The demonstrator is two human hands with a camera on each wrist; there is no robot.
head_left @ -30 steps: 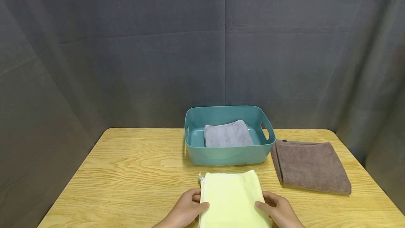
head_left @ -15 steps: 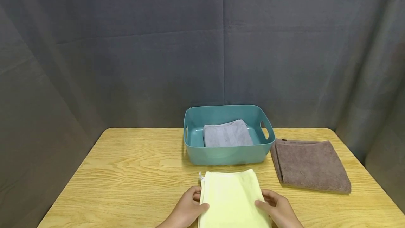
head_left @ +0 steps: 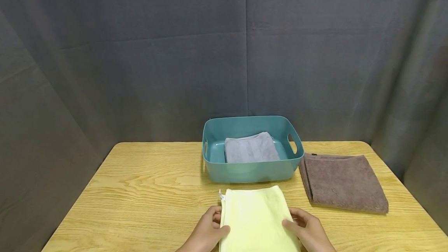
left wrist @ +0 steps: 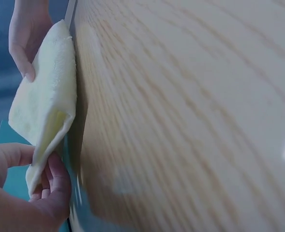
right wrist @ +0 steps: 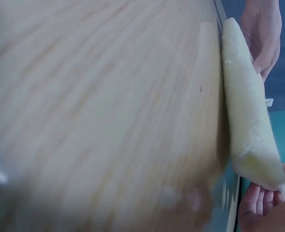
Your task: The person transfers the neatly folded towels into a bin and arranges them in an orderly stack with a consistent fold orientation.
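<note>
The left hand [head_left: 206, 233] grips the left edge of the yellow towel [head_left: 256, 221], thumb on top and fingers tucked underneath. The right hand [head_left: 307, 231] grips the right edge the same way. The towel is pale yellow, folded into a thick oblong pad, with a small white tag at its far left corner. It lies at the near edge of the table [head_left: 140, 189], just in front of the bin [head_left: 250, 172]. Its near end and both wrists are cut off by the frame. The wrist views are blurred and mostly wood grain. A grey towel [head_left: 251, 147] lies inside the bin, partly hidden by its wall; a brown towel [head_left: 343, 184] lies beside it.
</note>
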